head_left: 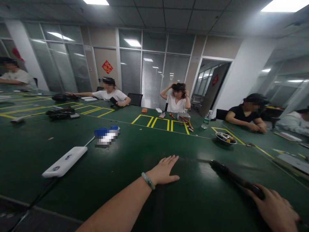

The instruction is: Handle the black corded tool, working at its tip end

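Observation:
My left hand [166, 170], with a pale green bangle on its wrist, lies palm down on the green table [135, 167]. Its fingers are stretched out and hold nothing. At the lower right, my right hand [275, 206] is closed around the rear end of a long black tool [231, 176] shaped like an electric screwdriver. The tool points away to the left, its narrow front end to the right of my left hand. Motion blur hides the fine details of its tip. The right fingertips are partly hidden behind the hand.
Left of me are a white power bank [65, 162] with cables and a blue-and-white object [107, 137], partly pixelated. A metal bowl [225, 138] of small parts and a water bottle [206, 120] stand further off. Several people sit around the table, which bears yellow tape outlines.

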`<action>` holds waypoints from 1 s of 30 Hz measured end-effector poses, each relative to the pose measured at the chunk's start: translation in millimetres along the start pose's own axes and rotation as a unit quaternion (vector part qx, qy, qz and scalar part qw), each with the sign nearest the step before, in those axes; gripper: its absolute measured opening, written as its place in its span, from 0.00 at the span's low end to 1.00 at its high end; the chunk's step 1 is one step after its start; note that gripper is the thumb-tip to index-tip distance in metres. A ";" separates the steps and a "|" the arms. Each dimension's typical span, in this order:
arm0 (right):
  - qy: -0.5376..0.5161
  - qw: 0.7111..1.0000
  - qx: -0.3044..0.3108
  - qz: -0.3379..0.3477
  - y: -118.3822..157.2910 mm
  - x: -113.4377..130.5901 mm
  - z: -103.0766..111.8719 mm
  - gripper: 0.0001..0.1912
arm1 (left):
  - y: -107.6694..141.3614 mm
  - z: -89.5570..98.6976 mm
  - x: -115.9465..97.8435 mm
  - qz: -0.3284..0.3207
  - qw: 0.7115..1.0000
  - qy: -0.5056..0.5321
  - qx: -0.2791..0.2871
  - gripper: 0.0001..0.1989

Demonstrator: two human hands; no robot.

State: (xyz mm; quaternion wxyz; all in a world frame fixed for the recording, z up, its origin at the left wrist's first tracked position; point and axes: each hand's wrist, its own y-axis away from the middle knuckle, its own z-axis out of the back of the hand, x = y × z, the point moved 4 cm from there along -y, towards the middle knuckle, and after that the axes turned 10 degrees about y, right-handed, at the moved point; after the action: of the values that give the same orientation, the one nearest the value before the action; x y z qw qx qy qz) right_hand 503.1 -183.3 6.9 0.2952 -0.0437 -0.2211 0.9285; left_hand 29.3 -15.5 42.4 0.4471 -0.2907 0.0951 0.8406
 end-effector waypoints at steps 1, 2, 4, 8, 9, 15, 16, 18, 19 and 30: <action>0.000 1.000 0.008 0.017 5.8 26.8 6.6 0.30 | -0.3 2.4 -1.6 -0.002 1.000 -0.004 -0.015 0.49; -0.005 0.999 0.017 0.037 11.6 54.3 12.6 0.29 | -0.6 5.0 -3.6 -0.007 0.999 -0.011 -0.031 0.50; -0.025 0.995 0.037 0.090 23.0 109.3 22.7 0.28 | -1.0 9.3 -9.0 -0.027 0.997 -0.030 -0.059 0.51; -0.091 0.978 0.068 0.175 44.0 209.1 37.6 0.23 | -0.2 13.4 -19.0 -0.067 0.991 -0.073 -0.088 0.50; -0.109 0.972 0.078 0.191 48.5 231.8 40.0 0.22 | 0.5 13.9 -20.2 -0.073 0.989 -0.084 -0.094 0.49; -0.184 0.941 0.110 0.261 60.0 333.8 46.3 0.19 | 5.6 16.9 -8.3 -0.023 0.987 -0.118 -0.110 0.32; -0.190 0.938 0.108 0.270 59.7 342.2 46.7 0.18 | 6.2 18.2 -4.7 -0.004 0.986 -0.120 -0.119 0.30; -0.200 0.929 0.114 0.289 59.3 350.9 46.8 0.20 | 6.5 20.6 -0.5 0.014 0.984 -0.117 -0.137 0.29; -0.204 0.925 0.120 0.298 59.5 351.4 46.9 0.22 | 6.2 21.3 0.1 0.016 0.983 -0.112 -0.141 0.28; -0.116 0.938 0.142 0.294 51.6 279.2 83.6 0.12 | 1.7 23.2 -6.5 0.031 0.988 -0.114 -0.103 0.26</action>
State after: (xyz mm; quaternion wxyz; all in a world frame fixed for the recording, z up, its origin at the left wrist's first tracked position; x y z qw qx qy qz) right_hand 228.7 -94.6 73.4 -0.0158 0.0431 -0.0969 0.9942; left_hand 21.4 -11.2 64.8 0.3964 -0.2339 -0.0347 0.8871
